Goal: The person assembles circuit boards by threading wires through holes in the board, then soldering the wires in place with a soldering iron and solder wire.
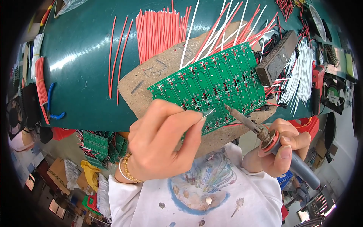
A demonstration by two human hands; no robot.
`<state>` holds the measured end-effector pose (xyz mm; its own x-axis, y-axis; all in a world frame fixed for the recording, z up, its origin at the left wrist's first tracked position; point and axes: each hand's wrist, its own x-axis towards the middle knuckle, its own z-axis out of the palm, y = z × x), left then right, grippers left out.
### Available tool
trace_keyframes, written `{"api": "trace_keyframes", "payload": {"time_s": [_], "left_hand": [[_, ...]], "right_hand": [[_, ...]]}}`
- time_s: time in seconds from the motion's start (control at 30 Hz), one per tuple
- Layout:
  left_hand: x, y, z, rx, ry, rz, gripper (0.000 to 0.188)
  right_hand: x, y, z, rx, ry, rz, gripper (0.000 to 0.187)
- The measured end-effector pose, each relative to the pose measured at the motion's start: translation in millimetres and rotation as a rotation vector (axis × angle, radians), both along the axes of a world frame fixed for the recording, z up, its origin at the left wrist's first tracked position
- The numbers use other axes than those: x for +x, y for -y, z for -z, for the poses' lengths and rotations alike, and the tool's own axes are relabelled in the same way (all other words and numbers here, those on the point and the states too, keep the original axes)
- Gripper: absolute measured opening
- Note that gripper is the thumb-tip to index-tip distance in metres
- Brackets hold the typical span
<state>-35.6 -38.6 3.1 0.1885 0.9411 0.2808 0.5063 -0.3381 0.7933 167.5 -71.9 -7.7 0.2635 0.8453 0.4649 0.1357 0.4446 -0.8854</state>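
Note:
A green circuit board panel (223, 77) lies tilted on a brown fibreboard sheet (133, 81), with red and white wires (217, 36) running out from its far edge. My left hand (162, 142) is closed in a pinch on a thin piece of solder wire (210, 112), whose end is over the panel's near half. Wrapped round the grey handle of a soldering iron (247, 123), my right hand (283, 151) is also closed. The iron's tip points at the panel, just right of the solder wire; I cannot tell whether it touches.
A dark metal block (277, 58) rests at the panel's right end. Cut red wires (159, 34) lie behind the fibreboard, white wires (300, 75) to the right. At the far left are a bundle of red wires (41, 81) and blue-handled cutters (51, 102). More circuit boards (96, 145) sit below the table edge.

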Motion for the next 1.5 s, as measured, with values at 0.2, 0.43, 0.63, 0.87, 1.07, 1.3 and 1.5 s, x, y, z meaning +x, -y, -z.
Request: {"api": "trace_keyframes", "payload": {"time_s": [0.2,0.43,0.63,0.87,1.07,1.3,1.5], "left_hand": [[0.3,-4.1,12.1,0.165,-0.118,0.061,0.026],[2.9,-1.1,-2.6,0.080,-0.103,-0.073,0.024],[6.9,-5.6,10.5,0.068,-0.044,-0.052,0.021],[2.4,-6.0,3.8,0.090,-0.106,0.011,0.022],[4.7,-6.6,4.5,0.030,-0.052,-0.068,0.026],[3.9,-11.8,12.5,0.172,-0.202,0.010,0.030],[-0.1,-3.2,1.4,0.098,-0.118,-0.144,0.029]], "right_hand": [[20.8,-8.8,-3.7,-0.030,0.269,-0.385,0.027],[3.8,-2.2,1.6,0.037,0.043,-0.004,0.021],[-0.1,-7.2,2.3,0.021,0.117,0.003,0.022],[18.8,-9.4,-3.9,-0.022,0.218,-0.346,0.026],[-6.4,-7.8,2.5,0.015,0.160,-0.118,0.018],[-18.5,-5.1,4.5,-0.008,0.220,-0.038,0.017],[2.1,-2.2,8.3,-0.018,0.106,-0.246,0.023]]}}
